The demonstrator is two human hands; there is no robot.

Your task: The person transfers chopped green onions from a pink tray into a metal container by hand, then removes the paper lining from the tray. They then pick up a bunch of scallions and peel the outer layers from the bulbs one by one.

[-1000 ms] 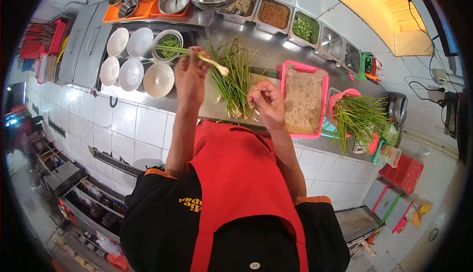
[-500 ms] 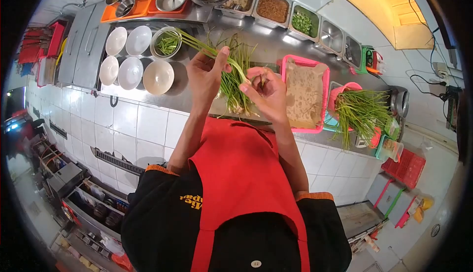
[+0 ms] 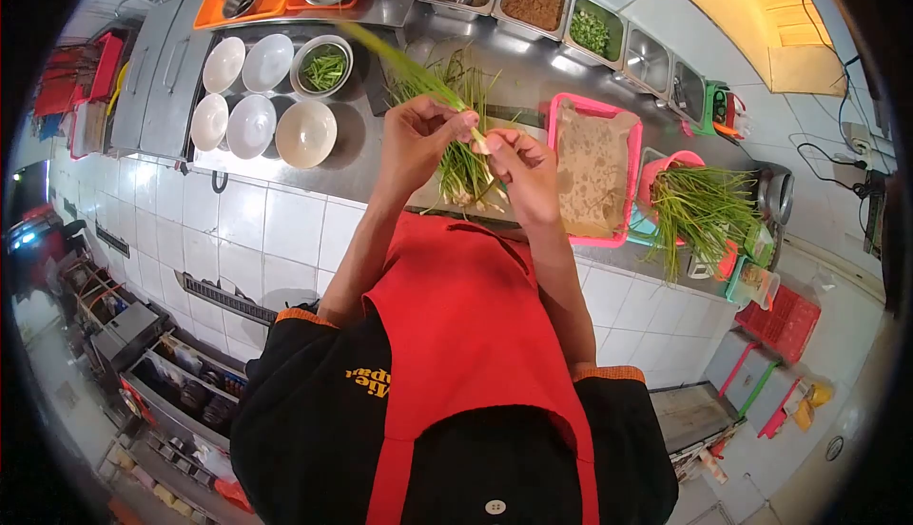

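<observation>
My left hand (image 3: 420, 137) is closed around a spring onion (image 3: 404, 67) near its white end, its green leaves pointing up and left, blurred at the tips. Close beside it, my right hand (image 3: 525, 171) pinches the root end of the same spring onion between thumb and fingers. Under both hands lies a pile of spring onions (image 3: 463, 187) on the counter, the white bulbs toward me and the greens away. My hands cover part of that pile.
To the left stand several pale bowls (image 3: 306, 139) and a metal bowl of cut greens (image 3: 324, 68). A pink tray (image 3: 550, 149) lined with brown paper is on the right, beside a pink container of spring onions (image 3: 699, 206). Metal food pans (image 3: 533, 9) line the back.
The spring onion's leaves have swung upward. My right hand has closed in on its root end, and my left hand has shifted slightly right toward it.
</observation>
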